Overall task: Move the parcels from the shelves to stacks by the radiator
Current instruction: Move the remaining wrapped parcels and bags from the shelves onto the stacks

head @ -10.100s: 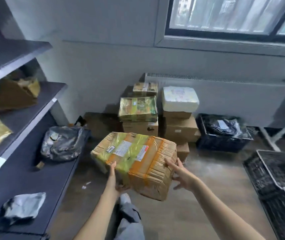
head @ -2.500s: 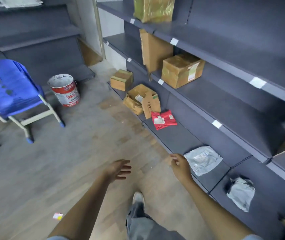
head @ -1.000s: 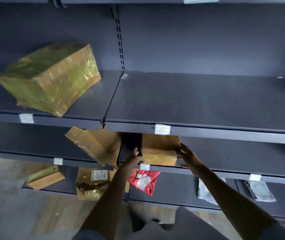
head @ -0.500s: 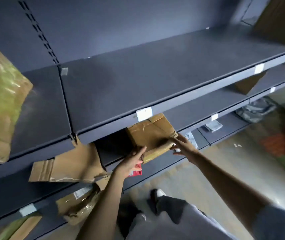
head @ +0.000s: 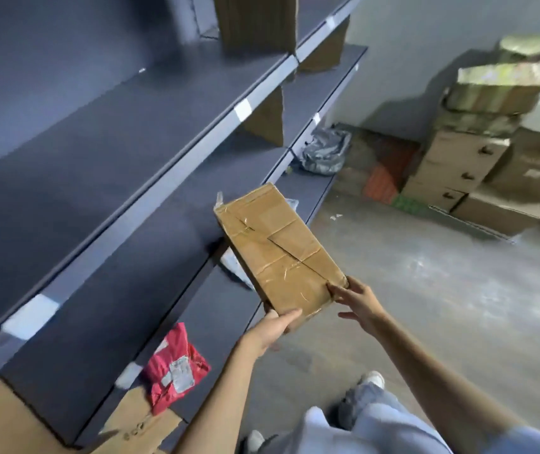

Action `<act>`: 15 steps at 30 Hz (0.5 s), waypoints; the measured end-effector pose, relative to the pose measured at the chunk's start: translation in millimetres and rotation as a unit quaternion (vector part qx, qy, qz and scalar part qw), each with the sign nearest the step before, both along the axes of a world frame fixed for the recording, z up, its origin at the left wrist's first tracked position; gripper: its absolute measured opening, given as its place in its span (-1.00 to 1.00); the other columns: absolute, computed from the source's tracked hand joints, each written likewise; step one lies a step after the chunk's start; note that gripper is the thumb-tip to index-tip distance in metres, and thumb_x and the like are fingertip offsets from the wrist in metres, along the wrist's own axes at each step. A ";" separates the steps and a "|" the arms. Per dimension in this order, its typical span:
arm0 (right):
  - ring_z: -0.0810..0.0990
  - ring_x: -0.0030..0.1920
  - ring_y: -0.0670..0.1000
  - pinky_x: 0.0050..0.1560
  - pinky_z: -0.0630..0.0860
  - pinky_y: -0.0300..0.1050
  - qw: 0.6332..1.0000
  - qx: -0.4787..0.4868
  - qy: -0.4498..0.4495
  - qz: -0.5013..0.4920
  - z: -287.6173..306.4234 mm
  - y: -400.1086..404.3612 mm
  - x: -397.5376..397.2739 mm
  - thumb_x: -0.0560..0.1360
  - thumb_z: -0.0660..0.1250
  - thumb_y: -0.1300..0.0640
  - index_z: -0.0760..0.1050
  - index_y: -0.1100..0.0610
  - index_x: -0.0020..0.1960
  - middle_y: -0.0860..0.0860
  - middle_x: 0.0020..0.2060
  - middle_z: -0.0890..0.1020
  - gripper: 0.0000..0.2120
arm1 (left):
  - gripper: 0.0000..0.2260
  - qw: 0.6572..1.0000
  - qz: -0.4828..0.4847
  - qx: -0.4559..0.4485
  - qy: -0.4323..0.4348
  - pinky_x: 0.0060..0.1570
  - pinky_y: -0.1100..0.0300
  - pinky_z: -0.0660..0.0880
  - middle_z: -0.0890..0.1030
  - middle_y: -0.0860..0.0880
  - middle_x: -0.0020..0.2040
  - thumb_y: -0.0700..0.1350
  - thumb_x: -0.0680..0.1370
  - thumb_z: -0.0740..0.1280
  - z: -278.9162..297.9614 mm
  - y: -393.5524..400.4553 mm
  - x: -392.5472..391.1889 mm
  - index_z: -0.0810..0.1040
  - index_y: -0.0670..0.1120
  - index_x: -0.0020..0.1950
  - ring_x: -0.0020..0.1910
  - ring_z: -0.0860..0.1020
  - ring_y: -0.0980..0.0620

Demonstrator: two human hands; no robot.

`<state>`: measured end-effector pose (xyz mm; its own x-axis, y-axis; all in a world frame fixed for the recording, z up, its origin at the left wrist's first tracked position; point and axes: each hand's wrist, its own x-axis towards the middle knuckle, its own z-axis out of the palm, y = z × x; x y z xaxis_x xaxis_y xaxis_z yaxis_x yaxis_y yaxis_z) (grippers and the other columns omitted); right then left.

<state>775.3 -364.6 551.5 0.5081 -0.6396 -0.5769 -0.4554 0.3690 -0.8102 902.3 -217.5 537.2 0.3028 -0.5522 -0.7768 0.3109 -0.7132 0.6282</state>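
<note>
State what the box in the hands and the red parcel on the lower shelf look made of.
Held box: brown cardboard, matte, with glossy clear tape along its creased seams. Red parcel: probably thin plastic mailer film, judging by its wrinkles, slight sheen and a white label stuck on it.

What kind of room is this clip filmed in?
Probably a parcel storeroom or small stockroom: long dark shelves hold a red mailer bag, and taped cardboard boxes are stacked on the floor by the far wall.
</note>
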 end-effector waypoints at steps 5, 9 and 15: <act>0.48 -0.06 0.07 -0.07 0.39 -0.06 0.990 -0.064 0.014 -0.127 32.6 -130.7 -108.5 0.51 0.32 0.13 0.51 0.01 0.11 0.09 -0.03 0.56 -0.83 | -0.43 0.994 -0.083 -0.035 0.065 0.08 0.04 0.40 0.36 0.09 0.37 0.15 0.52 0.29 7.2 -157.1 -87.4 0.21 0.00 0.46 0.36 0.35 0.01; 0.43 -0.27 -0.10 -0.26 0.38 -0.20 0.969 -0.121 0.022 -0.215 57.1 -212.5 -197.9 0.51 0.32 0.20 0.52 0.12 0.18 0.01 -0.19 0.54 -0.75 | -0.56 0.978 -0.161 -0.063 0.119 -0.16 0.13 0.46 0.52 0.06 0.16 0.10 0.54 0.28 18.9 -263.7 -168.8 0.31 0.02 0.37 0.05 0.55 0.00; 0.48 -0.19 -0.27 -0.26 0.40 -0.54 0.915 -0.213 0.020 -0.343 67.1 -264.5 -284.9 0.48 0.34 0.29 0.54 0.18 0.14 -0.16 -0.20 0.54 -0.76 | -0.72 0.949 -0.241 -0.085 0.183 -0.07 0.01 0.55 0.61 0.03 0.05 0.01 0.50 0.37 22.1 -375.2 -219.9 0.39 0.07 0.16 -0.06 0.65 -0.05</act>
